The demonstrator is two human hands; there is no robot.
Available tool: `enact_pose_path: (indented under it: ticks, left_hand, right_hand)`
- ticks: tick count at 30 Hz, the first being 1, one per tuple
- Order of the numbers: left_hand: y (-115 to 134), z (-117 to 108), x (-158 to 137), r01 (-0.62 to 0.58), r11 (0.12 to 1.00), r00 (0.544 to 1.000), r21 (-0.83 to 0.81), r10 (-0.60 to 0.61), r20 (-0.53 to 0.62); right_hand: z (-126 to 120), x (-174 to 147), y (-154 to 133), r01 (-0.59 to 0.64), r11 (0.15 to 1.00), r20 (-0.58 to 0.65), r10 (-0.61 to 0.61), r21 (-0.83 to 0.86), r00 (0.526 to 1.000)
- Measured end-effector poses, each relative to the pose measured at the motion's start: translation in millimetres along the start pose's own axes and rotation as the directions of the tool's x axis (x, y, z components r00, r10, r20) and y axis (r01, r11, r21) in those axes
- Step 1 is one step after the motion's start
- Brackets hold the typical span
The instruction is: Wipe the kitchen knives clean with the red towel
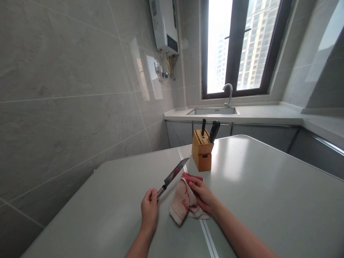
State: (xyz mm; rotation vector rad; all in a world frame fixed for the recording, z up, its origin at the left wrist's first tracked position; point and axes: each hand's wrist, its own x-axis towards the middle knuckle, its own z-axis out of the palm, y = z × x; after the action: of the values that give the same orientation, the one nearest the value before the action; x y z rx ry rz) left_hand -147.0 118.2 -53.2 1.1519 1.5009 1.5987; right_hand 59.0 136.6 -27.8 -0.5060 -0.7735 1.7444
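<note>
My left hand [149, 207] is closed around the handle of a kitchen knife [176, 172]. Its blade slants up and to the right, the tip pointing toward the knife block. A reddish patch shows on the blade, perhaps a reflection of the cloth. In my right hand [202, 195] is a pinkish cloth [180, 201] with red markings and a red upper edge, bunched and hanging down to the left. Cloth and blade are close but apart. Just beyond them stands a wooden knife block [202, 152] with two black-handled tools in its top.
The pale table [120, 200] has a white seam strip [208, 238] running across it. Behind it are a counter with a sink [212, 111], a faucet [228, 94] and a window. A tiled wall [80, 118] rises at left, with a water heater [163, 27] mounted on it.
</note>
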Motion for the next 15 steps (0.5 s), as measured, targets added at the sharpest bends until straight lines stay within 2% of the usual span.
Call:
enact_pose_path:
  ticks: [6, 11, 15]
  left_hand:
    - [0.8, 2.0, -2.0, 0.017, 1.000, 0.999, -0.007, -0.017, 0.050]
    - [1.6, 3.0, -3.4, 0.026, 1.000, 0.986, 0.011, -0.027, 0.167]
    - [2.8, 3.0, -3.7, 0.030, 0.999, 0.978, 0.038, -0.037, 0.205]
  right_hand:
    - [-0.6, 2.4, 2.9, 0.004, 1.000, -0.001, -0.004, 0.008, 1.000]
    - [1.4, 1.5, 3.6, 0.028, 0.999, 0.006, -0.028, -0.023, 1.000]
    - [4.9, -0.7, 2.6, 0.032, 0.997, 0.030, -0.030, -0.066, 0.999]
